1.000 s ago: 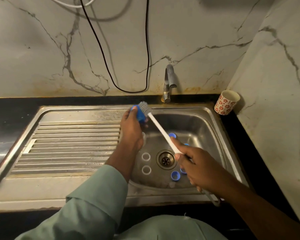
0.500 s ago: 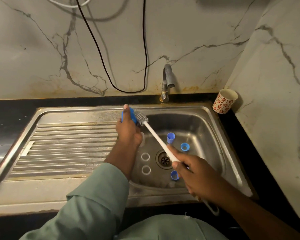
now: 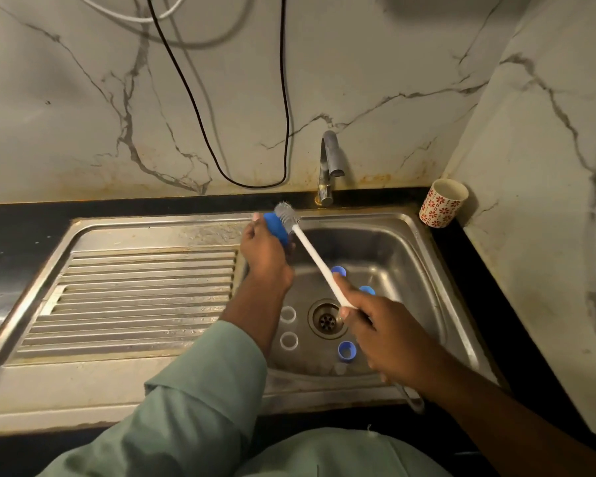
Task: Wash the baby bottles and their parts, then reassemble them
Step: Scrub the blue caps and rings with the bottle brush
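Observation:
My left hand (image 3: 264,253) grips a blue bottle part (image 3: 276,227) above the back left corner of the sink basin (image 3: 403,256). My right hand (image 3: 386,335) holds the white handle of a bottle brush (image 3: 315,258), and its grey bristle head (image 3: 285,215) lies against the blue part. In the basin lie three blue caps (image 3: 347,350) (image 3: 338,270) (image 3: 367,290) and two clear rings (image 3: 288,340) (image 3: 287,313) around the drain (image 3: 326,319).
A chrome tap (image 3: 329,166) stands behind the basin, with no water running. A ribbed steel drainboard (image 3: 135,297) stretches to the left. A red-flowered cup (image 3: 443,207) sits in the back right corner. A black cable (image 3: 221,132) hangs on the marble wall.
The brush head slid down along the blue part and then back up to its top. My left hand shifted slightly with the part. The pieces in the basin stayed put.

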A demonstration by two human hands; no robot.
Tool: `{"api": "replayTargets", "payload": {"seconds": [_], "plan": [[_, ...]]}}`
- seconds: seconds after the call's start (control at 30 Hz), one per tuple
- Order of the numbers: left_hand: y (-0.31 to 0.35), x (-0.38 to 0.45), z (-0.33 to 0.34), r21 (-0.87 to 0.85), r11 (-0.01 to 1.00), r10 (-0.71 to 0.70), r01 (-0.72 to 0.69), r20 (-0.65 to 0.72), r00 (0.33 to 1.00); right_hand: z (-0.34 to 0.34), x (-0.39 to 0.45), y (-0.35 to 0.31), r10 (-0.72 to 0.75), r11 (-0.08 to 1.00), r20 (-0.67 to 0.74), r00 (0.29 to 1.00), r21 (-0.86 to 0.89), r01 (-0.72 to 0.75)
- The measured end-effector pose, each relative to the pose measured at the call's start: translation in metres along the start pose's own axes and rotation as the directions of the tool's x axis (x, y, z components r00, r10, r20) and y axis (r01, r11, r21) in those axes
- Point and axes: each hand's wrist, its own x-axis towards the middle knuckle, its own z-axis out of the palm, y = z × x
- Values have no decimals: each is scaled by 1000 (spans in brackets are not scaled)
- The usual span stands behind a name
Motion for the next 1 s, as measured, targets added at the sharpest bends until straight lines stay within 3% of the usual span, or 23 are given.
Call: {"api": "replayTargets", "payload": {"seconds": [0.17, 0.33, 0.43, 0.57, 0.67, 0.8, 0.87, 0.93, 1.0], "plan": [[-9, -8, 2, 231, 966, 99, -118, 90, 991, -1, 3, 2, 80, 988, 23, 997, 128, -82], [0, 1, -1, -83, 996, -33, 36, 36, 999, -2, -7, 2, 60, 984, 61, 996, 166, -69], [-10, -4, 3, -36, 997, -71, 73, 33, 997, -3, 6, -2, 89, 984, 17, 996, 154, -90], [0, 5, -1, -125, 991, -56, 38, -144, 988, 1, -9, -1, 32, 997, 70, 997, 71, -37], [-6, -3, 4, -65, 995, -76, 74, -35, 996, 0, 4, -3, 73, 996, 10, 997, 51, -73], [0, 0, 3, -59, 997, -59, 54, -94, 994, -3, -4, -6, 13, 1000, 45, 999, -10, -12], [0, -1, 2, -7, 998, -57, 57, -22, 998, -4, -6, -9, 5, 1000, 49, 999, -29, -4], [-8, -9, 4, 12, 993, -121, 120, 84, 989, -5, 8, -7, 24, 999, -12, 1000, -29, -25], [-9, -11, 6, -58, 979, -191, 196, 89, 978, -4, 10, -9, 20, 999, -5, 1000, -37, -20]]}}
